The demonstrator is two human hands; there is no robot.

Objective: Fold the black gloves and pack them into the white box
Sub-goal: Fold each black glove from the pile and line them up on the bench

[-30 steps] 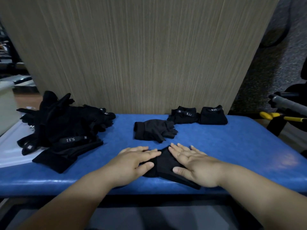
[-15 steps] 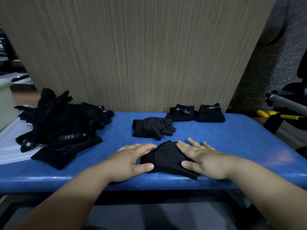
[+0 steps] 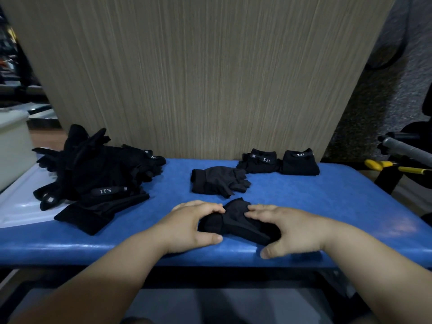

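Glove [image 3: 236, 222] sits low centre of frame, near the front edge of the blue counter [image 3: 327, 206], bunched between both hands. Left hand [image 3: 191, 224] curls its grip onto the glove's cuff end, fingertips on top, thumb on the counter at the near side. Right hand [image 3: 287, 230] does the same on the other end, thumb by the near edge. Both grips narrow, pinching fabric.

Judgement: soft, light knit w/ grippier palm patches; won't slip but springs open if released, so press the fold flat and take it by the folded edge, not loose fingers.

Just above it lies a second glove [image 3: 218, 182], flat, unfolded. Upper right of centre, two folded pairs [image 3: 280, 161] stand side by side against the wood panel [image 3: 210, 78]. Left of frame, unfolded pile [image 3: 93, 174] partly on a white sheet [image 3: 16, 204]. A pale box-like thing [image 3: 11, 148] at far left edge; can't tell if it's the white box.
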